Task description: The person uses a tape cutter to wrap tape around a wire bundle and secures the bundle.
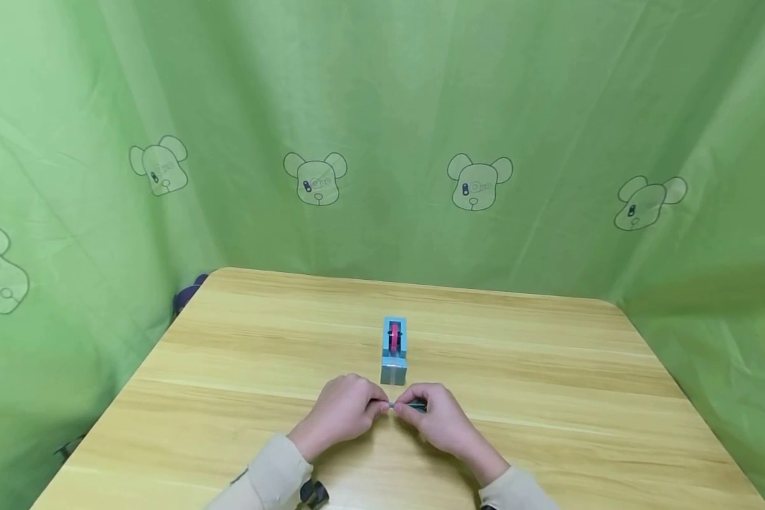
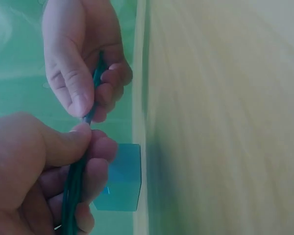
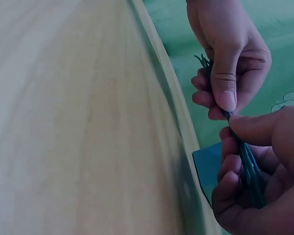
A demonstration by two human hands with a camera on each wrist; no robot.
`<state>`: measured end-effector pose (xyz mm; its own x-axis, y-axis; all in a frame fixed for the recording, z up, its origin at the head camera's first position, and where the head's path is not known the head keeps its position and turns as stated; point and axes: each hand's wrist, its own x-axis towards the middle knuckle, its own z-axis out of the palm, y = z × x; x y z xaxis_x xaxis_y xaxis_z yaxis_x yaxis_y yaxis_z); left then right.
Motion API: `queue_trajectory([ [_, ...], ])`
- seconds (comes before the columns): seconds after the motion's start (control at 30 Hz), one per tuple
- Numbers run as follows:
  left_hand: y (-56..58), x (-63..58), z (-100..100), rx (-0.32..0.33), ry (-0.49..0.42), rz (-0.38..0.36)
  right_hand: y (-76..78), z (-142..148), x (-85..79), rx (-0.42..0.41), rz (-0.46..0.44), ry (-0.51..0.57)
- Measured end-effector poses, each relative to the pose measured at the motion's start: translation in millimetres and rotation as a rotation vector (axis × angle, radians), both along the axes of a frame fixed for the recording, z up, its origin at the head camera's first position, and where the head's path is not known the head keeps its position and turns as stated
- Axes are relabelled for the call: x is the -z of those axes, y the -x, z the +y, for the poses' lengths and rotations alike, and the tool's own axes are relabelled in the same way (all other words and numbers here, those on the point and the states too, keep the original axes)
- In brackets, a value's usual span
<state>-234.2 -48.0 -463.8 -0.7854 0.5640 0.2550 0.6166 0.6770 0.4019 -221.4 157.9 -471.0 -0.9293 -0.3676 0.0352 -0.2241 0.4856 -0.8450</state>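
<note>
Both hands meet over the table, just in front of a blue tape dispenser (image 1: 393,372) with a pink core. A bundle of thin dark-green strands (image 3: 252,171) runs through them. My left hand (image 1: 349,409) pinches one side of the bundle between thumb and fingers. On the other side, my right hand (image 1: 438,418) grips it the same way, its strands lying along the curled fingers. Between the two thumbs a short greyish stretch of the bundle shows, which looks wrapped. Loose strand ends poke out past the left hand in the right wrist view. Fingers hide much of the bundle.
The wood-grain table (image 1: 229,340) has rounded far corners. Green curtains (image 1: 382,234) printed with bear heads hang behind and at both sides. Beyond the table's left edge, a dark purple object (image 1: 186,296) partly shows. A black device (image 1: 314,494) sits by the left sleeve.
</note>
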Motion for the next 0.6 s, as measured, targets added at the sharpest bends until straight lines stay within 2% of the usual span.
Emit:
queue_trajectory([
  [0.17,0.3,0.7,0.7,0.003,0.020,-0.014,-0.6,-1.5,0.9,0.027,0.039,-0.029],
  [0.37,0.6,-4.0,1.0,0.014,0.049,-0.052,-0.4,-2.4,2.5,0.042,0.069,-0.038],
  [0.6,4.3,-8.9,-0.7,-0.007,0.090,-0.101,-0.1,-3.6,2.9,0.051,0.107,-0.034],
])
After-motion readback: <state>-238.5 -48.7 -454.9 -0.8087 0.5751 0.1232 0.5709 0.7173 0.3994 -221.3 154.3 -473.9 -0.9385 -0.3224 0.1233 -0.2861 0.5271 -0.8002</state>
